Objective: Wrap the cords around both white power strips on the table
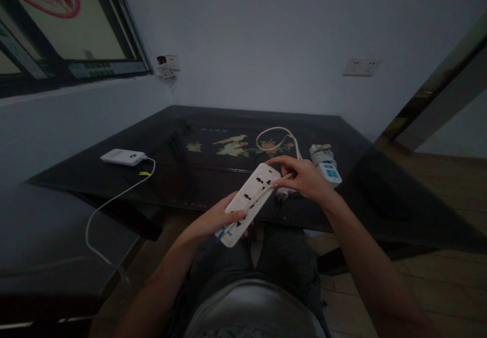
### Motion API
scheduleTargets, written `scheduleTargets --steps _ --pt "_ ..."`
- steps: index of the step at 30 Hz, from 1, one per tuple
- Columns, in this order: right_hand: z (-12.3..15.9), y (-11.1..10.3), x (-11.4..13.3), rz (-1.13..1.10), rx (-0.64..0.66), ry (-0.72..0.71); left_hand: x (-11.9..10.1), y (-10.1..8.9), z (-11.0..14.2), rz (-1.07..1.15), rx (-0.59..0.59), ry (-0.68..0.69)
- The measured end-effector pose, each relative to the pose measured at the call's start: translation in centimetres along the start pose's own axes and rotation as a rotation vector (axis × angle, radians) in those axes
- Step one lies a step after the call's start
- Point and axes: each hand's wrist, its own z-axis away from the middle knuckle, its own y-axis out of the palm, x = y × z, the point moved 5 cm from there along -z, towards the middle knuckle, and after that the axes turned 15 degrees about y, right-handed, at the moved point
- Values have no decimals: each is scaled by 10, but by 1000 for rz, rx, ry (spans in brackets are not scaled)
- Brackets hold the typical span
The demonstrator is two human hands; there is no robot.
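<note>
A white power strip (251, 188) with several sockets is tilted over the table's front edge. My left hand (224, 217) grips its lower end, the thumb pressing the white cord against its face. My right hand (300, 176) pinches that cord (265, 190) near the strip's upper end. Beyond my right hand the cord loops (279, 129) over the table. A plug (281, 194) hangs or lies just under my right hand; which of the two I cannot tell. A blue mark shows at the strip's lower end.
The dark table (182, 186) carries a bird-and-flower inlay. On its right lies a second, blue-and-white power strip (327, 170) with its cord wound round it. At left is a white device (124, 157) with a cable (99, 207) trailing off the edge. Wall sockets (360, 67) are behind.
</note>
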Motion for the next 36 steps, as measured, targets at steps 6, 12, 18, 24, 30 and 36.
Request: scheduleTargets --steps 6,12,18,24,30,36 --pt "-2 6 -5 162 -47 -30 -3 0 2 -89 -44 -11" --pt "2 10 1 210 -97 -87 -12 1 5 -385 -88 71" --pt "6 3 5 191 -108 -121 -10 4 5 -397 -134 119" --pt "4 -16 -3 84 -72 -214 -11 4 14 -90 -85 42" --pt "-2 -38 -10 -46 -128 -281 -21 3 22 -87 -39 29" --pt "-17 -47 3 -161 -206 -281 -34 7 17 -426 26 51"
